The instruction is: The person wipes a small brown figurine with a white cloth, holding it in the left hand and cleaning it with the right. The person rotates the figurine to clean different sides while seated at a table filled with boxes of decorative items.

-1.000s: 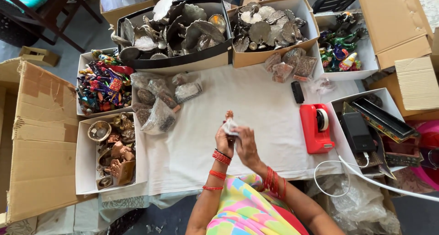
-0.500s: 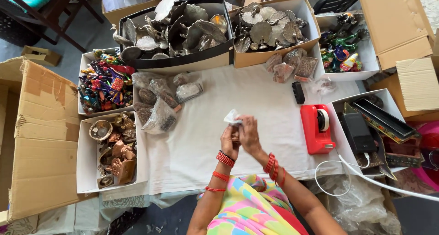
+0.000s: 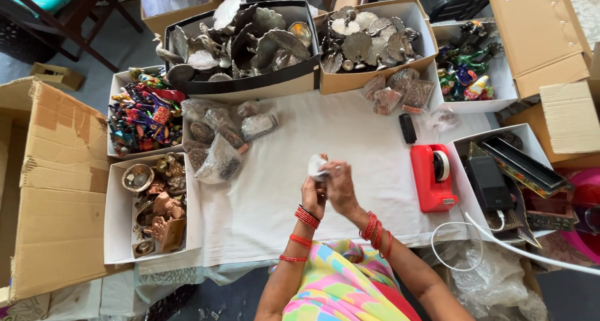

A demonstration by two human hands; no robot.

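Both my hands meet above the white cloth (image 3: 350,133) in the middle of the table. My left hand (image 3: 312,193) and my right hand (image 3: 340,186) together grip a small pale object (image 3: 316,165) wrapped in clear plastic, with a brownish tip poking out on top. Red bangles ring both wrists. What the small object is stays unclear, as my fingers cover most of it.
A red tape dispenser (image 3: 432,176) stands to the right, a black brush (image 3: 407,128) behind it. Plastic-wrapped packets (image 3: 220,140) lie at left. Boxes of metal dishes (image 3: 250,43), silver pieces (image 3: 369,36), colourful figurines (image 3: 142,111) and brass items (image 3: 156,202) ring the cloth.
My hands have drifted slightly left and down while still working the small wrapped object between the fingers. Nothing else on the table moved.
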